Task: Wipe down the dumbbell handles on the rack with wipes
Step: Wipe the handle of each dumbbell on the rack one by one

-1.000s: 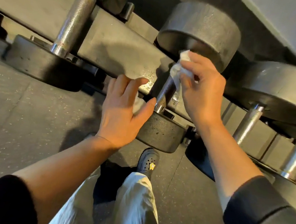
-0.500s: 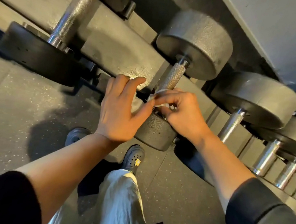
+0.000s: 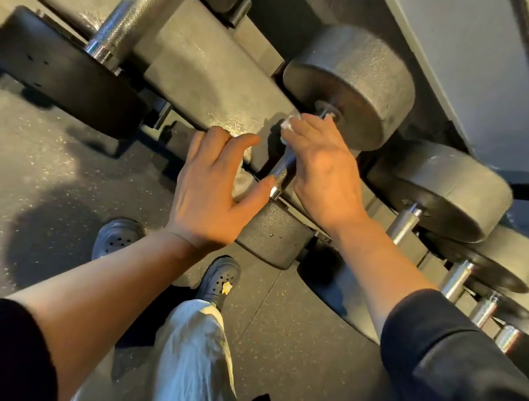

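Right hand [image 3: 320,167] wrapped over the upper part of a knurled dumbbell handle [image 3: 282,169], fingers curled round it with a white wipe [image 3: 289,125] pressed between fingers and metal; wipe visible only as a crumpled edge above the fingertips, close under the far weight head [image 3: 350,82]. Lower stretch of the same handle bare, running down to the near weight head [image 3: 272,237], which overhangs the front of the rack. Left hand [image 3: 211,194] spread flat, fingers straight and slightly bent at the tips over the front rail of the rack [image 3: 205,70], thumb reaching toward the bottom end of the handle; touching or just short of it, cannot tell. Something pale partly hidden under the left palm, identity unclear. Dumbbell seated across the sloped rail, tilted, far head higher than near head. Larger dumbbell [image 3: 67,75] to the left on the same rail, its knurled handle uncovered. Further dumbbells [image 3: 437,189] in a row to the right, shrinking toward the frame edge, handles bare and blurred. Dark speckled floor [image 3: 47,177] below. Two dark clogs [image 3: 219,280] on the floor beneath the hands, one bearing a yellow star charm; pale trouser leg [image 3: 194,356] in the lower centre. Dark sleeves [image 3: 467,368] pushed up on both forearms
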Demonstrator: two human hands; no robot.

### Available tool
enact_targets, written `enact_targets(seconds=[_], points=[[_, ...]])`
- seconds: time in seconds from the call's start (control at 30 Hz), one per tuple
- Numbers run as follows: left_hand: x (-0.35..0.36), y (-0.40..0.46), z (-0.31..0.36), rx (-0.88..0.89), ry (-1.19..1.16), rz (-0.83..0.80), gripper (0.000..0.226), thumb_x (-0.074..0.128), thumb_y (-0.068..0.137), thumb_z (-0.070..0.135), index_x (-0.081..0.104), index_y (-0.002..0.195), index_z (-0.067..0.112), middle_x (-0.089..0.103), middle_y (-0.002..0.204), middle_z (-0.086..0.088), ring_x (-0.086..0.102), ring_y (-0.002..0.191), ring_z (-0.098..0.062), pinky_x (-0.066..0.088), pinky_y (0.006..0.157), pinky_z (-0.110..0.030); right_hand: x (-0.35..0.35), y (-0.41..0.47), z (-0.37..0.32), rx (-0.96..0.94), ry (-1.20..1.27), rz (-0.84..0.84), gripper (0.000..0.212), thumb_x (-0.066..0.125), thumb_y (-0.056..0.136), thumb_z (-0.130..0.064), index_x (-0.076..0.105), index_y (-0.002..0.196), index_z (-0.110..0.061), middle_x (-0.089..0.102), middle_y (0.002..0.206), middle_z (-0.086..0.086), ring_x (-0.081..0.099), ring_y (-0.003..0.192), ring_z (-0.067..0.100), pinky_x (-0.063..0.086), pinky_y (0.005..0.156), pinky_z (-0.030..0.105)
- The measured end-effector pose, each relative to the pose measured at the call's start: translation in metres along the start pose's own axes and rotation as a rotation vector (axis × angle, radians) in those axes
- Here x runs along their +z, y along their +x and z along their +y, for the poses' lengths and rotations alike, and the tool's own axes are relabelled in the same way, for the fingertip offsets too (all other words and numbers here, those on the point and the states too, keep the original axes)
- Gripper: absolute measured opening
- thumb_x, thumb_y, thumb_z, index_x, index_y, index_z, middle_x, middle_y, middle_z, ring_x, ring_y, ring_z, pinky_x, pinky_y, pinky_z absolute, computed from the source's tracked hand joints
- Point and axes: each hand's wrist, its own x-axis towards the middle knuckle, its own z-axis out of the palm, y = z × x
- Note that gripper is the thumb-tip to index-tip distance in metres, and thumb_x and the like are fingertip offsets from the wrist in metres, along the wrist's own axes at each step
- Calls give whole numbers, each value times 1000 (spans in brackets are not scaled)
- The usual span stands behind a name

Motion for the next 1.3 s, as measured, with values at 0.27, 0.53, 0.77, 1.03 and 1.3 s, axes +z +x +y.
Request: enact_targets(seconds=[0.27, 0.53, 0.77, 1.03, 1.3], points=[[1, -1, 1, 14, -3, 33, 57, 49, 83, 44, 55, 124, 6, 50, 104, -16, 34, 100, -19, 21, 81, -14, -3, -16, -12, -43, 145, 78, 42, 51, 71, 12, 70, 106, -1, 69, 110, 12, 59, 112, 30, 41, 101, 31], [4, -1, -1, 23, -22, 42, 54, 49, 84, 43, 56, 122, 6, 51, 104, -14, 39, 99, -21, 29, 79, -21, -11, -26, -11, 48, 505, -50, 53, 48, 68, 20, 70, 108, -5, 68, 113, 6, 56, 117, 19, 41, 106, 31], [3, -1, -1, 14, 9, 41, 53, 48, 85, 46, 54, 124, 10, 50, 109, -12, 41, 103, -22, 31, 80, -23, 0, -21, -7, 62, 370, 116, 32, 66, 78, 6, 70, 107, -5, 62, 124, 10, 49, 111, 20, 29, 97, 4], [-3, -1, 2, 36, 164, -11, 52, 47, 87, 45, 56, 123, 8, 50, 108, -14, 36, 97, -17, 23, 77, -19, -10, -51, -7, 277, 852, 36, 25, 63, 82, 6, 74, 95, -13, 68, 106, 6, 58, 106, 12, 43, 93, 16], [-3, 22, 38, 158, 273, -57, 46, 48, 86, 41, 59, 118, 9, 52, 98, -9, 44, 93, -22, 31, 75, -22, 0, -63, 11, 632, 869, 291, 31, 60, 87, 1, 68, 110, -17, 64, 114, -5, 56, 113, 12, 44, 99, 24]])
